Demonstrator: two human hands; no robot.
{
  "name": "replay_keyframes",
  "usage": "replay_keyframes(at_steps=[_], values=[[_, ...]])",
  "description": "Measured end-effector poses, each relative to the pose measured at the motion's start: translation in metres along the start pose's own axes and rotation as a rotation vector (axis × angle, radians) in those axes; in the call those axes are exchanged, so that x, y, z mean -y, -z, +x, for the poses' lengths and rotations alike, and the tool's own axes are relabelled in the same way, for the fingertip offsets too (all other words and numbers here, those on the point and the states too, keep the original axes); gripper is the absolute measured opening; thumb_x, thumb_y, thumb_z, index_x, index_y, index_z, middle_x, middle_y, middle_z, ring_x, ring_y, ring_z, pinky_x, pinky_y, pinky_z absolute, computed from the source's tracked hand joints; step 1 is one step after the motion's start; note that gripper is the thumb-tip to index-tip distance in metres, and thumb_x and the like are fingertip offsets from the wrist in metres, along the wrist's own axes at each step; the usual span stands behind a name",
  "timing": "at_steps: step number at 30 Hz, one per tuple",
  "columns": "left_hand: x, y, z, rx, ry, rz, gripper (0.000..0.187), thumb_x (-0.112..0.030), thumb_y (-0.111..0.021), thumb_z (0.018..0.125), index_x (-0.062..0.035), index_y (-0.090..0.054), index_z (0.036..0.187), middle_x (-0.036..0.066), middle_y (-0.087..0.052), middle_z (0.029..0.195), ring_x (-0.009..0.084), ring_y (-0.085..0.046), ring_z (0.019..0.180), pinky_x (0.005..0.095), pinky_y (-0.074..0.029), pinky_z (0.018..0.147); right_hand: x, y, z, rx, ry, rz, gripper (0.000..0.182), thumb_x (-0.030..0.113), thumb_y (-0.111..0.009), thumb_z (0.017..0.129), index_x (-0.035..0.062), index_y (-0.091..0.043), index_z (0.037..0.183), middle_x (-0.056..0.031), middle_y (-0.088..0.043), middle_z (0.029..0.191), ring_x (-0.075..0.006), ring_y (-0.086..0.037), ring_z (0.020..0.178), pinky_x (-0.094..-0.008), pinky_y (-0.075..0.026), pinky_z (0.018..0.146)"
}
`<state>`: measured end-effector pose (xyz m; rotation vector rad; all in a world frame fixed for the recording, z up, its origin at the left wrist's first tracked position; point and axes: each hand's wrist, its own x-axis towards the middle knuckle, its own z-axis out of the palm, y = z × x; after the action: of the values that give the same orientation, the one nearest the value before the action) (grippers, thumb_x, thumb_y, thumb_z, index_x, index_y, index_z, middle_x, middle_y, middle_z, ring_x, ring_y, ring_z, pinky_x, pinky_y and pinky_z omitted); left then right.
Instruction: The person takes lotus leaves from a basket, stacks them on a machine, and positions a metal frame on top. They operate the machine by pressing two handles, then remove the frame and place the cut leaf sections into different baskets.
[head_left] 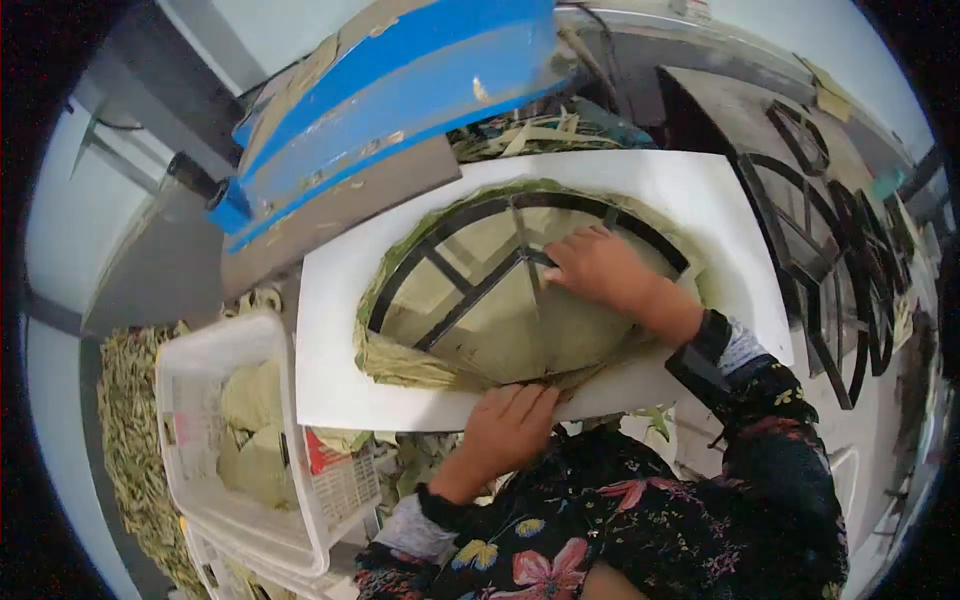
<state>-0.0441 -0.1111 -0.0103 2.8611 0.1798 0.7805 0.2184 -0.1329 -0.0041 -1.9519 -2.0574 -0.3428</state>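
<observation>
A stack of folded, dull green dried leaves [480, 360] lies on a white board [330, 390]. On top of it rests a black fan-shaped metal frame [465, 285] with crossbars, its outline close to the curved leaf edge. My right hand [600, 268] reaches over the stack from the right, fingers bent and closed on the frame near its middle joint. At the stack's near edge, my left hand [510, 425] has its fingers closed on the pointed, gathered end of the leaves. The underside of that hand is hidden.
Beyond the board stands a blue machine part [400, 90]. More black metal frames [820, 250] lie on the right-hand surface. At the left, a white plastic crate [310, 480] holds cut leaf pieces [255, 440], beside a heap of leaf scraps [130, 450].
</observation>
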Motion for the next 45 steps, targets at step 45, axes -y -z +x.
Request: replay_keyframes(at_steps=[45], values=[[0.174,0.21,0.045,-0.841,0.59,-0.294,0.053,-0.04,-0.038,0.095,0.0062,-0.042,0.123,0.016,-0.051,0.118,0.0238,-0.049,0.112,0.0362,-0.033,0.101,0.156,0.105,0.005,-0.443,-0.015,0.856,0.071,0.03,-0.067,0.078,-0.0009,-0.031,0.131,-0.0205,-0.038,0.132,-0.0375,-0.038,0.118,-0.0447,-0.031,0.099]])
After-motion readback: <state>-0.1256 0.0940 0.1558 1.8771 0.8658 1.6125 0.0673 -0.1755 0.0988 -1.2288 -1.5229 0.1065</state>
